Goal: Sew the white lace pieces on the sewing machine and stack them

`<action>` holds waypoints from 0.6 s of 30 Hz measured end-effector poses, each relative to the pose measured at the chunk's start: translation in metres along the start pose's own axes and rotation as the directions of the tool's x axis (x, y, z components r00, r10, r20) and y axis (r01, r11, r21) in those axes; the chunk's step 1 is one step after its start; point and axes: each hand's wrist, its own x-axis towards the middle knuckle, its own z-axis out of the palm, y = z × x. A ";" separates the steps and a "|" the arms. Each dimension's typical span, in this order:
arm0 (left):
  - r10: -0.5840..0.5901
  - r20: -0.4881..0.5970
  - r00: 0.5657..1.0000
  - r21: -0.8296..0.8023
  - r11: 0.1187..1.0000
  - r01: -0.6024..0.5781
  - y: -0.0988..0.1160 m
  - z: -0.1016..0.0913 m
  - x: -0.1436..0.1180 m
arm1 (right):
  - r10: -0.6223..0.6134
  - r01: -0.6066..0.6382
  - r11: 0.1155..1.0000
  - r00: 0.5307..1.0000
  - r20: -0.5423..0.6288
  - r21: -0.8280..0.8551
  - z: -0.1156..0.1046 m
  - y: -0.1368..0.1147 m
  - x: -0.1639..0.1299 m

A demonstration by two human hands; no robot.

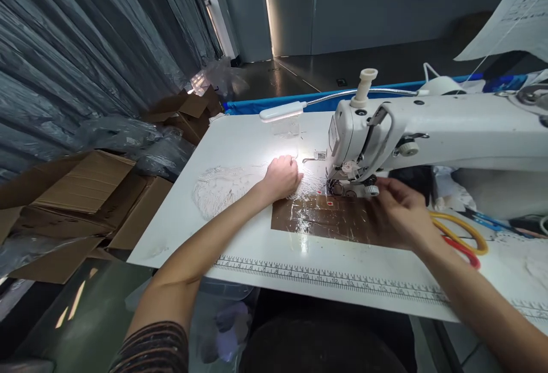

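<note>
White lace (220, 190) under curled left hand (282, 177), right hand (402, 205) partly behind sewing machine (454, 133), grip unclear, scissors (466, 225) alongside

One sewing machine (454, 130), one lamp (281, 112)

White lace (218, 189) & sewing machine (471, 128)

Lace: wht., openwork, fine texture; spread low on desk (235, 133), L of machine; L end rounded, slightly rumpled; mid-section part hidden; R end reaches needle area, exact contact w/ needle unclear.

Machine: wht. body, R side of desk, upright; head at L end, arm horiz., running R out of view; cream spool-shaped knob on top; metal parts below head.
</note>
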 end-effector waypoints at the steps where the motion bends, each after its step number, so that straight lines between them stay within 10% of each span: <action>1: 0.021 -0.002 1.000 -0.013 1.000 -0.021 -0.002 0.001 0.005 | -0.015 0.015 1.000 0.999 0.041 -0.015 -0.002 0.004 -0.008; 8: -0.015 -0.088 0.996 -0.162 0.987 0.000 -0.034 -0.006 -0.011 | -0.343 0.430 0.839 0.894 0.289 -0.334 -0.001 0.023 -0.030; 18: -0.486 -0.018 0.874 -0.459 0.780 0.425 -0.045 -0.010 -0.100 | -0.382 0.500 0.793 0.854 0.354 -0.349 -0.004 0.032 -0.038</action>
